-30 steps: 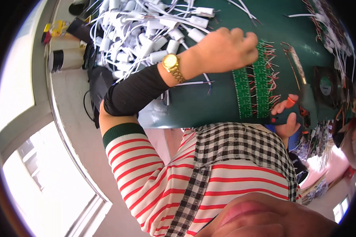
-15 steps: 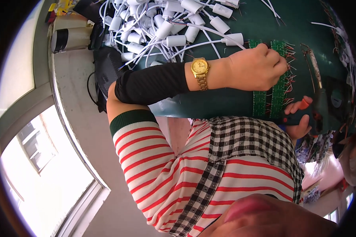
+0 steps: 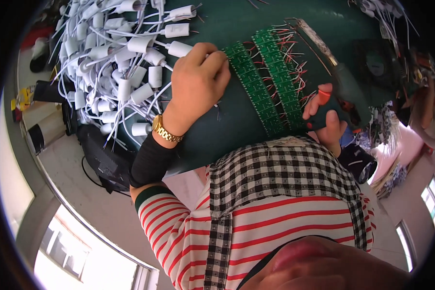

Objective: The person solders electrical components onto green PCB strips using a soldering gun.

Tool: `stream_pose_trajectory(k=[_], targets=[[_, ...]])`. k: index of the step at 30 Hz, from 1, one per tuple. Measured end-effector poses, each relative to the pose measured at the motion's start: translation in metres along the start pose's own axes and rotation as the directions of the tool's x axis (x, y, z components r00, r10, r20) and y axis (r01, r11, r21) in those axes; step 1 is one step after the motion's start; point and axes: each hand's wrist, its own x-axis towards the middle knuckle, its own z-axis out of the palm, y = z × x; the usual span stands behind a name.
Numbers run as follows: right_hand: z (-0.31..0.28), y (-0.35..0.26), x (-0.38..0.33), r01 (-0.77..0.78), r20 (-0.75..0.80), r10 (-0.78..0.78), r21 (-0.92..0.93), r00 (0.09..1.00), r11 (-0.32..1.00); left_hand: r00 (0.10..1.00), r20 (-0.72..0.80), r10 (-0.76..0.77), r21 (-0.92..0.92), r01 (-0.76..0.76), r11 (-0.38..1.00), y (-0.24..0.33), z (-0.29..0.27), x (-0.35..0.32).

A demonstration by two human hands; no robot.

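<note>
My left hand [image 3: 198, 84], with a gold watch [image 3: 165, 129] at the wrist, is closed at the upper left corner of the green circuit boards [image 3: 256, 87]. Its fingers pinch a white cable, mostly hidden by the hand. A white lamp holder [image 3: 180, 49] lies right beside the knuckles. The boards form two long strips with red and white wires along their edges. My right hand [image 3: 326, 123], an orange cover on one finger, is wrapped round the dark handle of a soldering gun [image 3: 350, 92]. Its metal tip [image 3: 319, 43] points up past the boards' right side.
A large heap of white lamp holders with cables [image 3: 116, 63] covers the left of the dark green table [image 3: 217, 135]. A black bag [image 3: 104, 157] sits at the table's left edge. More white cables [image 3: 386, 14] lie at the far right.
The view has swung, so the boards and heap now appear further left and tilted. My left hand stays closed by the boards' upper end; the right keeps its hold on the soldering gun.
</note>
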Motion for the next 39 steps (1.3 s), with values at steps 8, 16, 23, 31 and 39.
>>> stream_pose_trajectory(k=[8,16,23,31,39], targets=[[0.003,-0.009,0.001,-0.063,0.046,0.067,-0.074,0.997,0.995,0.998,-0.017,-0.059,0.069,0.060,0.996,0.007,0.012,-0.001],[0.001,-0.016,0.006,-0.169,0.252,0.181,-0.069,0.951,0.983,0.987,-0.064,-0.146,0.107,0.152,0.983,0.004,0.022,-0.007],[-0.005,-0.015,0.003,-0.319,0.285,0.359,-0.179,0.889,0.931,0.987,-0.002,-0.161,0.064,0.160,0.985,-0.002,0.024,-0.001],[-0.007,-0.009,0.002,-0.187,0.340,0.341,-0.414,0.876,0.891,0.988,0.016,-0.152,0.039,0.151,0.988,-0.008,0.022,-0.003],[-0.003,-0.013,0.009,-0.149,0.383,0.368,-0.493,0.847,0.857,0.990,-0.011,-0.142,0.050,0.142,0.989,-0.008,0.027,-0.007]])
